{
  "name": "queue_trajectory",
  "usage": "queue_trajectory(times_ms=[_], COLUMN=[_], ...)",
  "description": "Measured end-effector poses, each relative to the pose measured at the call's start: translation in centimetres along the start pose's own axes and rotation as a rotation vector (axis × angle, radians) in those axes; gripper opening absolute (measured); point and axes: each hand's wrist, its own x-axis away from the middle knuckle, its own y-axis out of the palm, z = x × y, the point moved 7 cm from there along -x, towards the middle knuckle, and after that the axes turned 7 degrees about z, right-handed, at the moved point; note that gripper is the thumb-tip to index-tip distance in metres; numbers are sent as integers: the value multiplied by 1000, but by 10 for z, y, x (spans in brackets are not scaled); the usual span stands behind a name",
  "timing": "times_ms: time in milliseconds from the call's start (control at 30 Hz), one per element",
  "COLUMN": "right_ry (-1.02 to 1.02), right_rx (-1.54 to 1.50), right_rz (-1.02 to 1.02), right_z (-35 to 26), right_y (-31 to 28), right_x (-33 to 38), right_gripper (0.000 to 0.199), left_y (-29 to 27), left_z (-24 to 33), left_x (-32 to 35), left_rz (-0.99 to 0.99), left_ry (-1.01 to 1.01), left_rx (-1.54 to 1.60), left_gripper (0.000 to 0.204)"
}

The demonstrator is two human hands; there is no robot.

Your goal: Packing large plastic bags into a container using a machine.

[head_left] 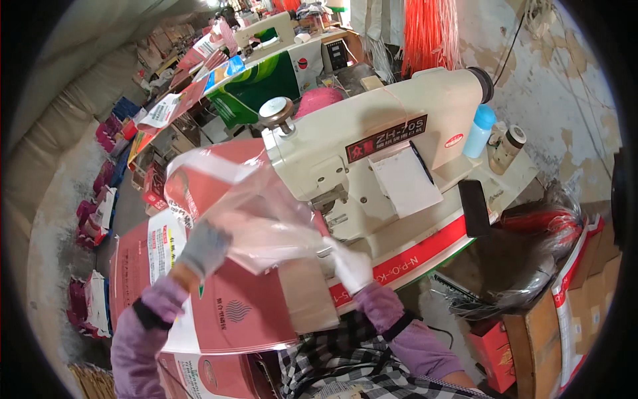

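A sheer, clear plastic liner (266, 233) is stretched in front of the sewing machine (379, 133), its edge close to the needle area. My right hand (352, 267), in a white glove, has its fingers pressed together on the liner's right edge, just below the presser foot. My left hand (205, 249), in a grey glove, is at the liner's left side; motion smears its fingers, so their grip is unclear. Beneath both hands a red and white printed woven sack (246, 306) covers the work surface and hangs toward my lap.
A dark phone (473, 208) and a white notepad with a pen (407, 179) rest on the machine. A blue bottle (479, 132) and a jar (508, 149) stand behind them. Cardboard boxes (535, 332) are at right; red strands (430, 33) hang at the back.
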Motion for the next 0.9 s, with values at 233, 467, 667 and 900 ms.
queue_trajectory(times_ms=[233,467,667,900], right_ry=[226,557,374,283], right_rx=[-535,-1076,-48,181], right_rz=[-190,-285,-248,-76], right_z=[-26,-46,-68,-35], right_y=[80,22,-20,10], right_x=[79,96,134,85], right_gripper=[46,38,50,67], left_y=[42,-55,-74,-62], left_z=[183,186,231,251], left_x=[90,33,39,35], left_rz=[-416,-41,-80,-245], left_ry=[-393,105,517,538], left_rx=[1808,1169,330,520], left_gripper=[38,19,30,23])
